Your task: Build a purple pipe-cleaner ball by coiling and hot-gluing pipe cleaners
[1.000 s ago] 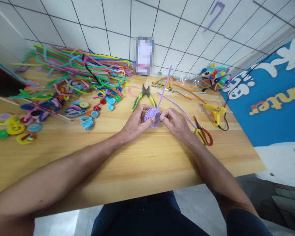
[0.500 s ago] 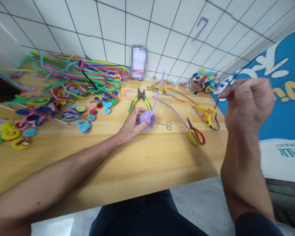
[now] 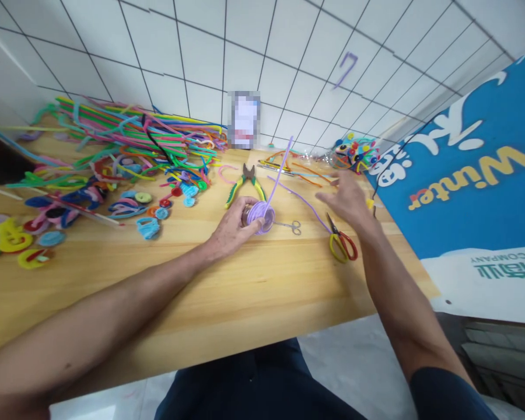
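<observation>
My left hand (image 3: pixel 231 230) is closed around a coil of purple pipe cleaner (image 3: pixel 261 220), holding it just above the table. One straight end of the coil sticks up and away. My right hand (image 3: pixel 350 201) reaches over the right part of the table with its fingers stretched out and nothing visible in them. It covers most of the yellow glue gun (image 3: pixel 370 203). Scissors with yellow and red handles (image 3: pixel 343 247) lie just below that hand. Between the hands are a loose purple pipe cleaner (image 3: pixel 304 200) and small metal scissors (image 3: pixel 294 227).
Green and yellow pliers (image 3: pixel 246 181) lie beyond the coil. Bundled pipe cleaners (image 3: pixel 126 131) and small craft pieces (image 3: pixel 149 227) spread over the left side. A phone (image 3: pixel 244 119) leans on the tiled wall. A blue banner (image 3: pixel 472 221) borders the table at right.
My right hand has come down and left from its raised, closed position, and its fingers have opened over the glue gun. My left hand keeps the coil in about the same place.
</observation>
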Available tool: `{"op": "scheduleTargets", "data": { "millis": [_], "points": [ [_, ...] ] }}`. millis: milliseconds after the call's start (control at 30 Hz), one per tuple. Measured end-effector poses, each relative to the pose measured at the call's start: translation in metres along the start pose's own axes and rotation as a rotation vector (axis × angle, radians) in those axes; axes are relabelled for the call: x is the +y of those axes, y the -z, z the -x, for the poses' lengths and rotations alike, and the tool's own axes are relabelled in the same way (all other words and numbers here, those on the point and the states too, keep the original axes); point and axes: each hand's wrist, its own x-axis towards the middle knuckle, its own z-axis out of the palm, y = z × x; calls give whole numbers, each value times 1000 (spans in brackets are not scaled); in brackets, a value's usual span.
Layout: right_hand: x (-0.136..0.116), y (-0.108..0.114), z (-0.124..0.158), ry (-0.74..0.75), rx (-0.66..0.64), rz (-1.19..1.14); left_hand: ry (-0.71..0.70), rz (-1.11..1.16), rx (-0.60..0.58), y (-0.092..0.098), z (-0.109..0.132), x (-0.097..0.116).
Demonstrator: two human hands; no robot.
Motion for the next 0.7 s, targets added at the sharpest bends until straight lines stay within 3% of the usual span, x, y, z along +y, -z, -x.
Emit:
{"op": "scheduleTargets", "data": {
  "millis": [100, 300, 400, 700],
  "points": [
    [-4, -40, 16, -58, 79, 64, -8, -32, 2, -1, 0, 0],
    [-52, -85, 40, -115, -277, -456, -21, -59, -3, 0, 0, 1],
    [-69, -106, 51, -222, -342, -663, -44, -65, -5, -1, 0, -1],
    [-77, -125, 62, -313, -277, -845, -71, -54, 17, -3, -1, -4]
  ]
}}
